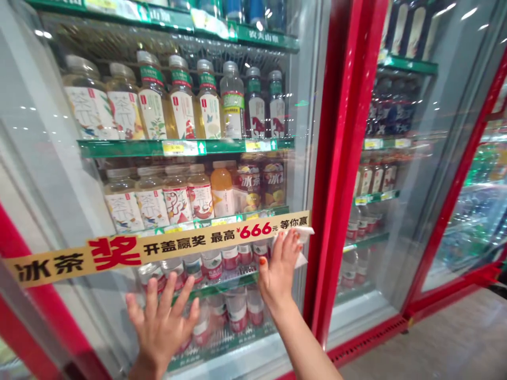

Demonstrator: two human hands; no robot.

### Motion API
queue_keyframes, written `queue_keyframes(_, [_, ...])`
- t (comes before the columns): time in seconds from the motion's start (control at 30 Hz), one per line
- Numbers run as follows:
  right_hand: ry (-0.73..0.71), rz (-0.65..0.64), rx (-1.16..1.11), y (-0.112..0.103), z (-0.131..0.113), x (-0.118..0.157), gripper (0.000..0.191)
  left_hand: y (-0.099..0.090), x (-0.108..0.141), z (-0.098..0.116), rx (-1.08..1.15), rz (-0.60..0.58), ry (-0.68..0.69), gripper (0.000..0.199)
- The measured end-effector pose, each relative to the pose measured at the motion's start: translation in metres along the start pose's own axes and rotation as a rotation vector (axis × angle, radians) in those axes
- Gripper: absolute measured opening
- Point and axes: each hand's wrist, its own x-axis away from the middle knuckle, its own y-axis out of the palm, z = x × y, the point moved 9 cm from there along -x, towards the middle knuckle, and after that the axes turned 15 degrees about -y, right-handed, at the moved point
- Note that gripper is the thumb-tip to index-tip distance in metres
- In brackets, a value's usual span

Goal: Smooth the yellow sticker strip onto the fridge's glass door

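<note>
Against the glass door (106,311) of a drinks cooler, my right hand (278,274) presses a white tissue or thin cloth (306,231) with its fingers. Part of the white sheet is hidden under the fingers, at the right end of a yellow printed strip (176,246) across the glass. My left hand (164,322) holds nothing and has its fingers spread. It is at the glass below the strip; whether its palm touches cannot be told.
Behind the glass, bottles of tea (184,108) and other drinks stand on green-edged shelves (130,148). A red door frame (336,174) runs up the right side. Another cooler (390,221) stands further right, above a grey floor (447,340).
</note>
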Motion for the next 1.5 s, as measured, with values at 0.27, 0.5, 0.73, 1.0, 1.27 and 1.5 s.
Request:
queue_keyframes(0.27, [-0.730, -0.160, -0.162, -0.017, -0.071, -0.035, 0.081, -0.054, -0.021, -0.013, 0.180, -0.060, 0.036, 0.073])
queue_keyframes(0.5, [-0.242, -0.023, -0.062, -0.038, -0.024, -0.143, 0.090, -0.112, -0.106, -0.003, 0.307, 0.135, -0.021, 0.079])
queue_keyframes(0.73, [-0.916, -0.170, -0.082, -0.038, -0.074, -0.170, 0.089, -0.068, -0.186, -0.035, -0.015, 0.038, 0.100, 0.081])
queue_keyframes(1.0, [-0.649, -0.015, -0.054, -0.045, -0.088, -0.243, 0.089, -0.057, -0.181, -0.060, -0.043, 0.045, 0.080, 0.082])
queue_keyframes(1.27, [-0.649, -0.072, -0.033, -0.078, -0.030, -0.292, 0.082, -0.060, -0.176, -0.055, -0.036, 0.069, 0.086, 0.085])
queue_keyframes(1.5, [-0.804, -0.022, -0.103, -0.052, -0.141, -0.313, 0.079, -0.063, -0.171, -0.067, 0.011, 0.126, -0.002, 0.088])
